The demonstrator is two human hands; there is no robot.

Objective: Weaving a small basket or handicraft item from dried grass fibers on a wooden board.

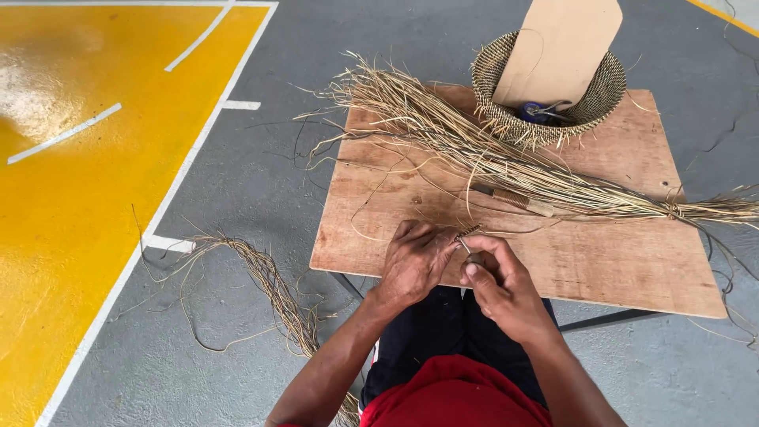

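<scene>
Grey floor surrounds the plywood tabletop [632, 269]; the straw bundle [506, 162] lies at one o'clock, running ten to three. Between my hands, my left hand [413, 265] pinches the small woven start [467, 232], nearer it; my right hand [506, 289] grips a wooden-handled tool [474, 258].

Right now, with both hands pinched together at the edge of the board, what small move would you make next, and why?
Probably wind the thin strand once more around the small coil start. The left hand and right hand meet on it at the wooden board's near edge, and it looks barely begun. The fibre bundle lies within reach behind.
</scene>
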